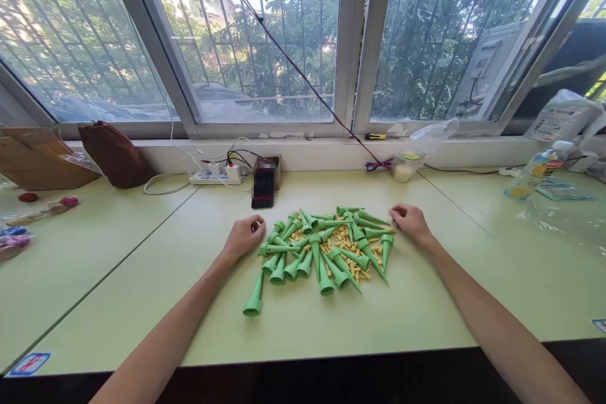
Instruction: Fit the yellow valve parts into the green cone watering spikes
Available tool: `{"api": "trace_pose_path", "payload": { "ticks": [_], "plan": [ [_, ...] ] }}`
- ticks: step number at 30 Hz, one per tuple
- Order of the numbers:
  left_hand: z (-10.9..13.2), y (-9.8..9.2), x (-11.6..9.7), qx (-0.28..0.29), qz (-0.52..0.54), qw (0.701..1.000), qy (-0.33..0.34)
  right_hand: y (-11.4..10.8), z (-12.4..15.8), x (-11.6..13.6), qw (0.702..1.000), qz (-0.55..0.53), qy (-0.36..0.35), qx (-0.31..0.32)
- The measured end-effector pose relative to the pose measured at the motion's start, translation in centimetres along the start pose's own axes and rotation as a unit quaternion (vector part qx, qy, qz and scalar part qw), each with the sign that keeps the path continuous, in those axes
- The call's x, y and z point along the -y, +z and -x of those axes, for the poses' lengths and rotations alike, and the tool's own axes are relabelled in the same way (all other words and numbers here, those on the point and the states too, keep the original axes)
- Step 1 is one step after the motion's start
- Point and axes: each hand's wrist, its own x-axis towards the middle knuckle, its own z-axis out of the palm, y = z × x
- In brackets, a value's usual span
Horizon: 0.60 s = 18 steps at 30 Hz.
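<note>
A pile of several green cone-shaped plastic spikes (322, 246) lies on the pale green table (331, 322), mixed with many small yellow pieces (345, 241). One green spike (254, 297) lies apart at the pile's near left. My left hand (245, 237) rests on the table at the pile's left edge with its fingers curled in; nothing shows in it. My right hand (409, 221) rests at the pile's right edge, its fingers bent toward the nearest spikes, and I see nothing held in it.
Behind the pile stand a small dark box (265, 184) and a white power strip (215, 175) with cables. A brown pouch (113, 154) and cardboard box (38, 158) sit far left. A jar (404, 167), plastic bottle (537, 170) and bags are at the right, below the windows.
</note>
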Motion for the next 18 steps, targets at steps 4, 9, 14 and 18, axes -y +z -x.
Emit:
{"api": "trace_pose_path", "payload": {
  "ticks": [4, 9, 14, 18],
  "plan": [
    [0.0, 0.1, -0.2, -0.045, 0.009, 0.999, 0.000, 0.2, 0.2, 0.6, 0.999, -0.035, -0.038, 0.016],
    [0.0, 0.3, -0.3, -0.089, 0.029, 0.996, -0.007, 0.4, 0.7, 1.6, 0.994, -0.040, -0.084, 0.051],
    [0.0, 0.5, -0.4, -0.086, 0.053, 0.995, -0.011, 0.5, 1.1, 2.0, 0.992, -0.030, -0.097, 0.074],
    [0.3, 0.6, -0.8, -0.087, 0.087, 0.992, -0.003, 1.1, 1.3, 2.1, 0.988, -0.065, -0.106, 0.092]
  ]
}}
